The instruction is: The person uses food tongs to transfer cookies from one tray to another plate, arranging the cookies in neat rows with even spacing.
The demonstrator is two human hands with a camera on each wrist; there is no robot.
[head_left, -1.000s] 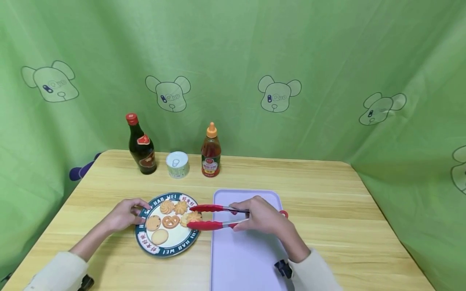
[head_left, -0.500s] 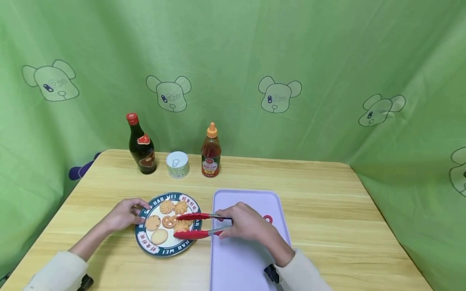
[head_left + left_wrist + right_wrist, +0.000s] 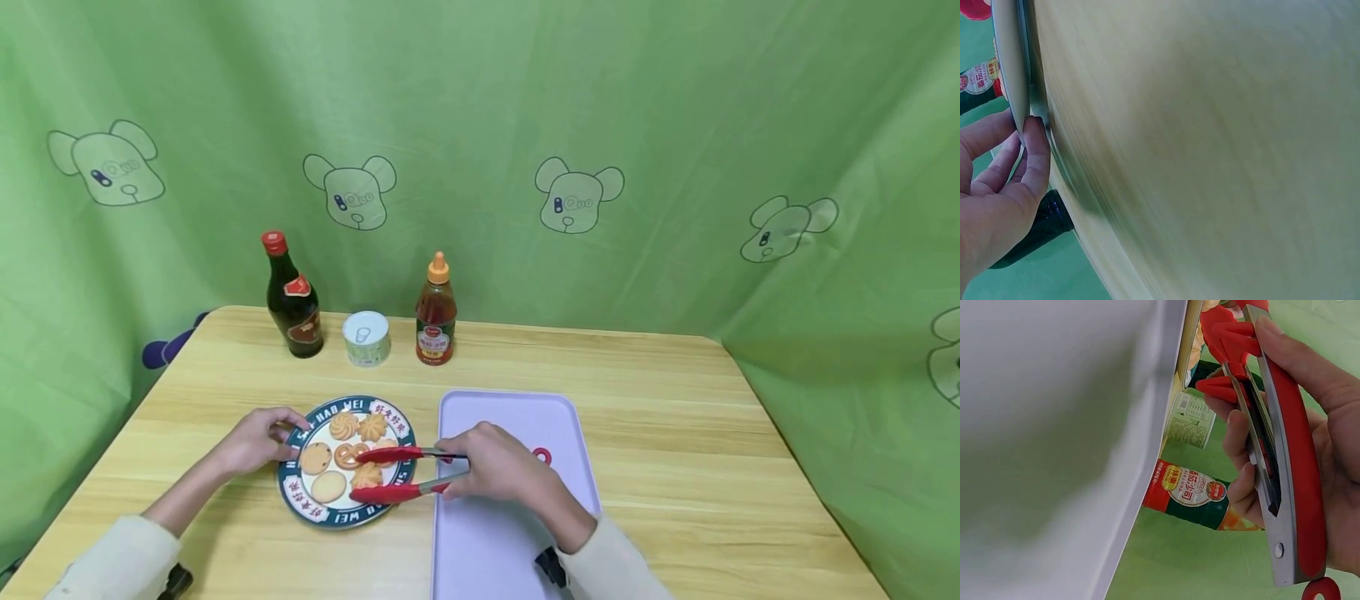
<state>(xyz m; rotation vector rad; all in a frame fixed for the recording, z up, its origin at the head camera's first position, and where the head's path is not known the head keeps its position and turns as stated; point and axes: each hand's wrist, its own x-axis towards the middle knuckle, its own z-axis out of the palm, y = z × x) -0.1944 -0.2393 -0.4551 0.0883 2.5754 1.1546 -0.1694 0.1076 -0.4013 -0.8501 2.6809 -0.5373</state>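
My left hand [image 3: 258, 442] pinches the left rim of a round plate [image 3: 347, 518] with a dark teal, lettered border; in the left wrist view the thumb and fingers [image 3: 1036, 153] lie on either side of that rim. My right hand [image 3: 491, 462] grips red-and-steel tongs [image 3: 1297, 469], which reach leftward over the plate. Between their parted red tips is a flower-shaped cookie [image 3: 367, 476]. Also on the plate are a pretzel-shaped cookie [image 3: 348, 456], a swirl cookie [image 3: 344, 427], a plain oval one [image 3: 328, 487] and several others. One cookie is partly hidden behind the upper tong arm.
A lilac tray [image 3: 517, 404] lies right of the plate, beneath my right hand. Along the table's back stand a dark red-capped bottle [image 3: 292, 308], a pull-tab can [image 3: 366, 339] and an orange-capped sauce bottle [image 3: 435, 317]. A green curtain [image 3: 480, 100] hangs behind the table.
My right hand has moved left with the tongs, and the flower-shaped cookie between the tips has shifted left and nearer, beside the pretzel-shaped one. My left hand stays on the plate's rim.
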